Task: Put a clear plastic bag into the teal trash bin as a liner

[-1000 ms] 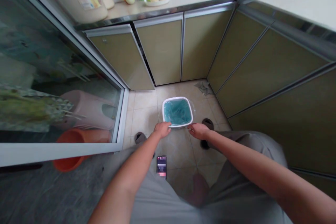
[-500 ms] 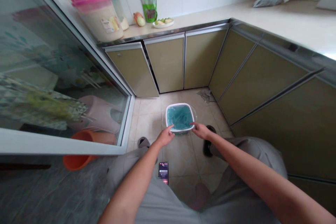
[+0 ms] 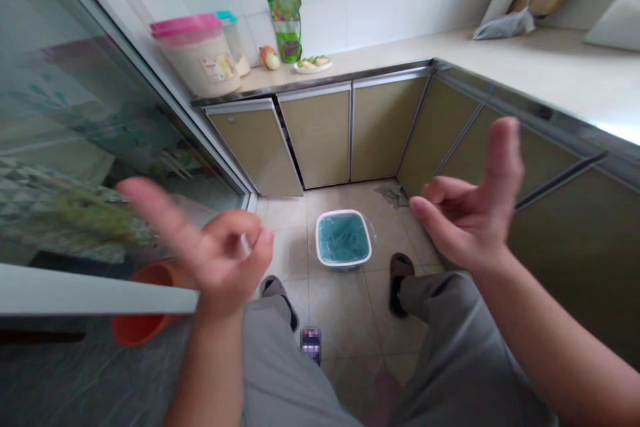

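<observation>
A small trash bin (image 3: 343, 268) with a white rim and teal inside stands on the floor between my feet. Clear plastic bag film lines it and shows a little outside the rim. My left hand (image 3: 220, 250), blurred, is raised left of the bin with one finger stretched out and others curled toward the thumb. On the bin's right, my right hand (image 3: 470, 213) is also lifted, one finger pointing up and the rest partly bent. Neither hand touches the bin, and both hold nothing visible.
A phone (image 3: 311, 345) lies on the tiles near my left leg. An orange bucket (image 3: 137, 330) stands by the glass door frame. One cabinet door (image 3: 257, 147) sits ajar. On the counter are a pink-lidded container (image 3: 195, 60), a green bag (image 3: 287, 30) and a plate of food (image 3: 313, 66).
Both my hands have let go of the bin's near rim and risen apart, the left to the left, the right to the right. The bin stays on the floor.
</observation>
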The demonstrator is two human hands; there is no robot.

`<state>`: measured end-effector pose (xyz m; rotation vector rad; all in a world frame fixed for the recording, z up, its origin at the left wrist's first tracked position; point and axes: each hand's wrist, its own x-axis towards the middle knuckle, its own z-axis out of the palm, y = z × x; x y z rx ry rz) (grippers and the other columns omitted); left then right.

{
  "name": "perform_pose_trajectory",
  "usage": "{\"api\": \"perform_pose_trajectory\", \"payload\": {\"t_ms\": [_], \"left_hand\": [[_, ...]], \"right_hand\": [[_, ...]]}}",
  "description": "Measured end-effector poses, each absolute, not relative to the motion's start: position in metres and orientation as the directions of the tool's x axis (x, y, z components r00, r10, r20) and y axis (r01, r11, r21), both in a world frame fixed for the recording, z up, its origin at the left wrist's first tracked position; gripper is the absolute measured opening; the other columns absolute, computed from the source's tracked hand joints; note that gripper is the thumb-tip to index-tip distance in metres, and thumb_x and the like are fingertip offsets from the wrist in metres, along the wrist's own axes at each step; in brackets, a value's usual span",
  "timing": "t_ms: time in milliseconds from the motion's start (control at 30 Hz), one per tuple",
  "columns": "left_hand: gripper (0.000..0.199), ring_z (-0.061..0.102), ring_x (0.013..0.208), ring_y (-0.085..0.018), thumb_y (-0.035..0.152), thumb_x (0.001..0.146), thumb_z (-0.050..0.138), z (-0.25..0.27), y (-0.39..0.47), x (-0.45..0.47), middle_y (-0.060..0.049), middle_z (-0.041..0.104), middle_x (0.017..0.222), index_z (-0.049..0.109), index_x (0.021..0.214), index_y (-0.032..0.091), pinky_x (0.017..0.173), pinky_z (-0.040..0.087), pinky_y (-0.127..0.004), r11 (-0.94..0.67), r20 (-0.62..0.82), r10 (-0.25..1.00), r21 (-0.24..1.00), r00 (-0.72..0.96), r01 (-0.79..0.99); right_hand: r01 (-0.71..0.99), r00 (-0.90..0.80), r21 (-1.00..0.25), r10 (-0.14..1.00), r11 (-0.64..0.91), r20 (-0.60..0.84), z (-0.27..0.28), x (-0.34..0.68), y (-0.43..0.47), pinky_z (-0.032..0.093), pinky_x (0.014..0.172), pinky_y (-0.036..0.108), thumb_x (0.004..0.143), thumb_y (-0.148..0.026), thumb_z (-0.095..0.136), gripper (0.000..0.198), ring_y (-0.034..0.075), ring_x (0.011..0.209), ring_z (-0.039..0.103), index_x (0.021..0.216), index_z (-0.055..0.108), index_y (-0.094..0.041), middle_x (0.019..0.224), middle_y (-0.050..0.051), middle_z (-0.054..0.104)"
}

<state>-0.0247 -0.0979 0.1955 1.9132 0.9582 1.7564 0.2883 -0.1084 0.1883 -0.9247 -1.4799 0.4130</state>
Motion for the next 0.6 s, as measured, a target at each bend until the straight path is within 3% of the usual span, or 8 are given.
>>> {"api": "perform_pose_trajectory", "payload": {"t_ms": [100,200,367,500,600], "left_hand": [[0.121,0.045,0.053,-0.007,0.016,0.080,0.073,0.140,-0.026,0.000,0.008,0.058,0.072,-0.009,0.167,0.030,0.058,0.046,-0.021,-0.570,0.577,0.816,0.788,0.044,0.232],[0.119,0.047,0.056,-0.006,0.018,0.081,0.073,0.093,0.024,0.009,0.006,0.063,0.078,-0.011,0.167,0.027,0.062,0.044,-0.020,-0.450,0.435,0.893,0.864,0.114,0.227],[0.110,0.050,0.061,-0.007,0.021,0.083,0.073,0.077,0.028,0.004,0.002,0.067,0.090,0.002,0.168,0.029,0.064,0.045,-0.021,-0.467,0.451,0.884,0.863,0.125,0.190],[0.084,0.055,0.067,-0.010,0.030,0.089,0.066,0.040,0.008,-0.009,0.001,0.067,0.087,0.027,0.163,0.023,0.067,0.046,-0.022,-0.338,0.315,0.941,0.889,0.125,0.308],[0.060,0.058,0.068,-0.012,0.033,0.086,0.068,-0.012,-0.011,-0.023,0.000,0.069,0.084,0.058,0.144,0.019,0.068,0.047,-0.023,-0.146,-0.060,0.945,0.802,0.322,0.580]], "right_hand": [[0.380,-0.004,-0.818,0.886,0.431,0.464,0.120,0.291,-0.061,0.043,0.045,0.024,0.091,-0.035,0.068,0.097,0.009,0.052,0.045,0.168,0.009,-0.035,0.124,0.008,0.070],[0.438,-0.013,-0.846,0.943,0.304,0.333,0.063,0.302,-0.019,0.046,0.051,0.024,0.090,-0.034,0.067,0.096,0.009,0.054,0.046,0.168,0.011,-0.028,0.111,0.006,0.074],[0.504,0.017,-0.823,0.949,0.263,0.313,0.036,0.307,-0.005,0.048,0.059,0.026,0.092,-0.034,0.062,0.080,0.013,0.060,0.050,0.164,0.029,-0.024,0.093,0.003,0.074],[0.708,0.040,-0.701,0.987,0.082,0.156,0.003,0.298,-0.012,0.049,0.071,0.029,0.097,-0.031,0.050,0.047,0.018,0.072,0.061,0.142,0.061,-0.021,0.085,0.004,0.073],[0.877,-0.138,-0.478,0.978,0.047,-0.156,-0.046,0.287,-0.023,0.049,0.079,0.030,0.094,-0.028,0.055,0.036,0.023,0.090,0.068,0.125,0.073,-0.025,0.099,0.007,0.076]]}}
